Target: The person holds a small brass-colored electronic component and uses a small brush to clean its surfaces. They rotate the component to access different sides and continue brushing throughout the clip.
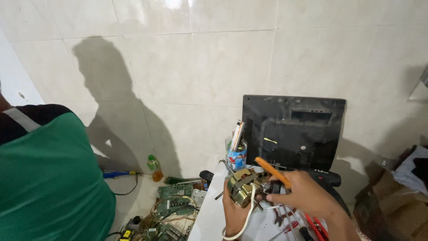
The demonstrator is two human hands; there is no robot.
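Low in the frame, the left hand (232, 209) cups a small brass-coloured electric motor (243, 191) over the white counter (206, 218). The right hand (303, 194) grips orange-handled pliers (273, 172) at its wiring; a steady motor and small nips should serve best.

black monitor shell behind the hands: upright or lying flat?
Upright. The black monitor shell stands on its lower edge against the tiled wall, its back side facing the camera, behind the motor.
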